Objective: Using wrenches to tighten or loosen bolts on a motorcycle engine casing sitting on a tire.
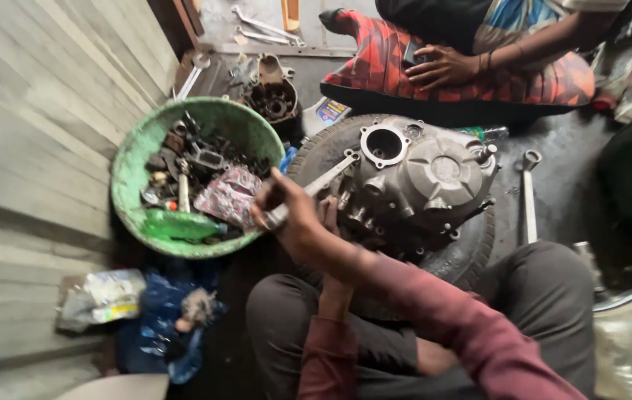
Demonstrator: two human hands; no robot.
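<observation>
My right hand (286, 209) is closed on the handle of a silver spanner (325, 180). Its ring end rests on the left edge of a grey engine case (416, 181). The case lies on a black tyre (471, 252) between my knees. My left hand (328, 216) is mostly hidden behind my right wrist. Its fingers reach the engine's lower left side, and its grip cannot be made out. Both my arms wear dark red sleeves.
A green basin (127, 178) at the left holds several greasy metal parts, a patterned rag and a green bottle. Another engine part (271, 92) lies beyond it. A long wrench (528, 196) lies right of the tyre. Another person's hand (442, 67) rests on their knee.
</observation>
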